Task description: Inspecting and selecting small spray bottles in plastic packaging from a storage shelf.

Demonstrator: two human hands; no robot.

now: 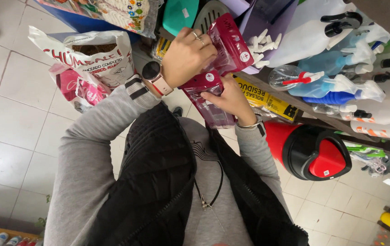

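Observation:
My left hand (186,57), with rings and a round wristwatch, grips a clear packet with a dark red card header (229,45) near the upper middle. Just below it, my right hand (229,98), with a thin bracelet, holds a second clear packet with a dark red header (206,98). The two packets touch or overlap between my hands. Grey sleeves and a black padded vest fill the lower middle of the view.
To the right, a shelf (295,98) holds spray bottles (336,86) and a yellow packet (268,100). A red and black bin (311,150) sits beneath it. A white printed sack (97,57) and a pink bag (78,91) stand on the tiled floor (12,123) at left.

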